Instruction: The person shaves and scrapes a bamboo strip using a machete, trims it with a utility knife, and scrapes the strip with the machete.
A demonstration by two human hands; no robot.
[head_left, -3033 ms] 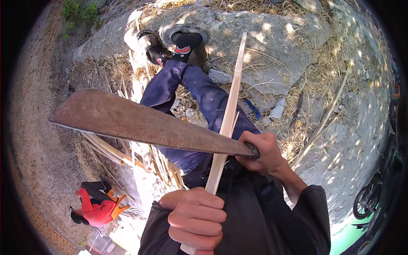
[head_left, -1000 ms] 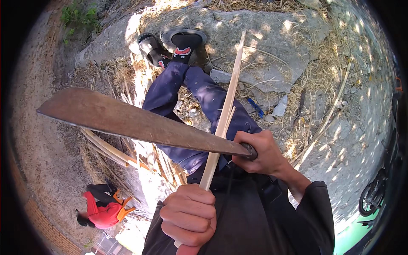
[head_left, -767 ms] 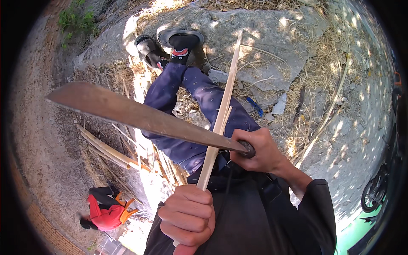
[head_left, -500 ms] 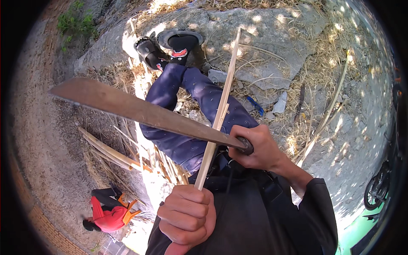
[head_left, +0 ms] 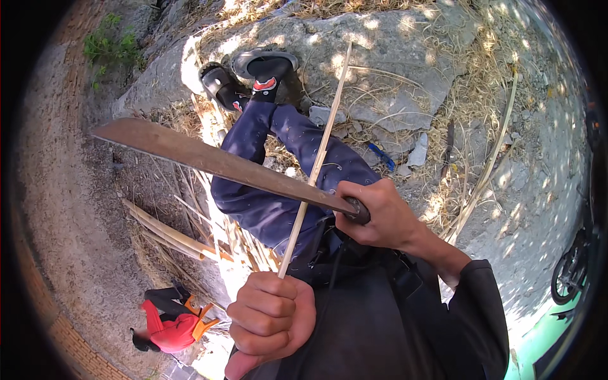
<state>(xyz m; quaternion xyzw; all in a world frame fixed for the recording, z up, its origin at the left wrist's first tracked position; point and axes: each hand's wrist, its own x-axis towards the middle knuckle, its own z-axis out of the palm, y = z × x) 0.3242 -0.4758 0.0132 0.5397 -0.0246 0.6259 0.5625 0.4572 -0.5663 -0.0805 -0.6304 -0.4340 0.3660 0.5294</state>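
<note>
My left hand [head_left: 269, 320] is closed around the lower end of a long thin bamboo strip [head_left: 320, 149] that runs up and away over my blue-trousered legs [head_left: 278, 164]. My right hand [head_left: 379, 214] grips the dark handle of a long rusty machete [head_left: 209, 161]. The blade points left and crosses the strip just above my left hand, its edge lying against the strip. My crossed feet in black sandals [head_left: 250, 73] rest at the top by a flat rock.
A big grey rock [head_left: 392, 57] lies ahead with dry straw around it. Split bamboo pieces [head_left: 171, 234] are piled on the ground at my left. A red and orange tool [head_left: 171, 323] sits at lower left. Another long strip [head_left: 487, 164] lies at right, a motorcycle wheel [head_left: 570, 272] beyond.
The blade has turned more edge-on and its tip has risen slightly. My left hand has slid a little lower along the strip. Both grips hold.
</note>
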